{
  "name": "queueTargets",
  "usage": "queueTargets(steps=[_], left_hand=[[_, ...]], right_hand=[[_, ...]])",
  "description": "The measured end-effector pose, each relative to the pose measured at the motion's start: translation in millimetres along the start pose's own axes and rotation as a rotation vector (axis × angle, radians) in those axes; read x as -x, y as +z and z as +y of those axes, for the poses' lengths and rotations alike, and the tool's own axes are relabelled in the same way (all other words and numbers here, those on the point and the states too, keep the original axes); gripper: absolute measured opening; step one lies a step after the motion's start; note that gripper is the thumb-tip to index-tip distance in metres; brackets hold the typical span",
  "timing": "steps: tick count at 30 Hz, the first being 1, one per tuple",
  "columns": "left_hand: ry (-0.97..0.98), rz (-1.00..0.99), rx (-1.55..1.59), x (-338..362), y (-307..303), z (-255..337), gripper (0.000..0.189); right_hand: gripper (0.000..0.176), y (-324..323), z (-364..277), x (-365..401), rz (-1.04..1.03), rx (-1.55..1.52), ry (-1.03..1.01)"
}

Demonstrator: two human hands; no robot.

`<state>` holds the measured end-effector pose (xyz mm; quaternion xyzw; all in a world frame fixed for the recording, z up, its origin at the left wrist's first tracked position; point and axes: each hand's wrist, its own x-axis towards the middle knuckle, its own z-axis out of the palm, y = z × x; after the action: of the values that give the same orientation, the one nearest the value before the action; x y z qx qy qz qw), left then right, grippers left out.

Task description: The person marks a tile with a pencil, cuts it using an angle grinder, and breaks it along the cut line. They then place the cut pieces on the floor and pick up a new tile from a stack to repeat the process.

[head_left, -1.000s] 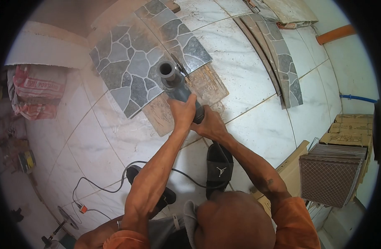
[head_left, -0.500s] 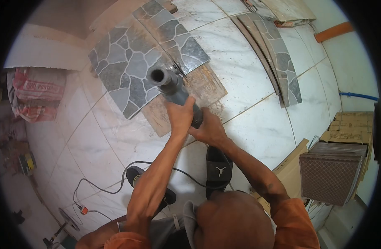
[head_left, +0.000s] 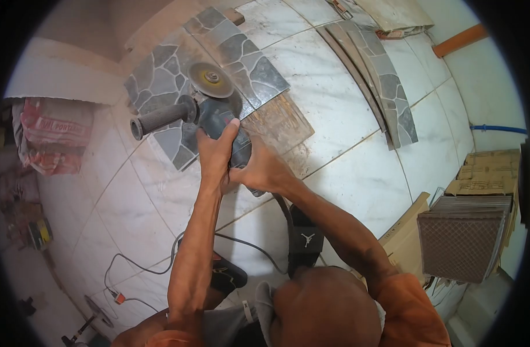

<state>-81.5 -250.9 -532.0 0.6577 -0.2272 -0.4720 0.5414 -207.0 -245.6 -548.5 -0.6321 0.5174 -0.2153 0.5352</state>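
Note:
An angle grinder (head_left: 219, 118) is held in both my hands above the stone-patterned tiles. Its cutting disc (head_left: 212, 80) faces up toward me, and the ribbed side handle (head_left: 164, 118) sticks out to the left, free of any hand. My left hand (head_left: 217, 153) is closed round the grinder body near its head. Farther back on the body, my right hand (head_left: 262, 168) grips the rear part. Below the grinder lies a patterned tile (head_left: 164, 75) with a straight cut line along it, resting on a worn wooden board (head_left: 288, 124).
Curved cut tile strips (head_left: 386, 87) lie on the right of the floor. A stack of brown tiles (head_left: 464, 237) and cardboard stand at the right. The power cord (head_left: 141, 263) runs past my feet to an orange connector (head_left: 119, 297). Cement bags (head_left: 54, 136) sit at the left.
The grinder has turned over and shifted left, with both hands still on it. Its disc now faces up, and the side handle has swung from pointing at me to pointing left.

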Motion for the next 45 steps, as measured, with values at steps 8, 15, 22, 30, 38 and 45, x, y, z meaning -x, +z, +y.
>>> queueTargets(steps=[8,15,22,30,38,45], left_hand=[[-0.029,-0.014,-0.027,-9.4,2.5,-9.9,0.053],[0.05,-0.014,-0.079,-12.7,10.2,-10.1,0.052],[0.047,-0.098,-0.262,-26.5,2.6,-0.8,0.063],[0.248,0.293,-0.619,-50.0,-143.4,-51.1,0.055],[0.194,0.358,-0.822,-56.5,-191.9,-55.3,0.058],[0.182,0.027,-1.054,-41.2,-190.4,-21.0,0.051]], right_hand=[[0.072,-4.9,0.9,0.6,0.014,0.126,0.026],[0.068,-15.8,-8.7,-1.7,0.051,0.214,0.021],[0.07,-55.8,-22.8,-40.1,0.148,0.365,0.036],[0.073,-155.4,3.1,-131.8,0.411,0.681,0.176],[0.061,-211.9,43.5,-199.7,0.521,0.792,0.21],[0.068,-211.9,53.3,-227.2,0.444,0.841,0.219]])
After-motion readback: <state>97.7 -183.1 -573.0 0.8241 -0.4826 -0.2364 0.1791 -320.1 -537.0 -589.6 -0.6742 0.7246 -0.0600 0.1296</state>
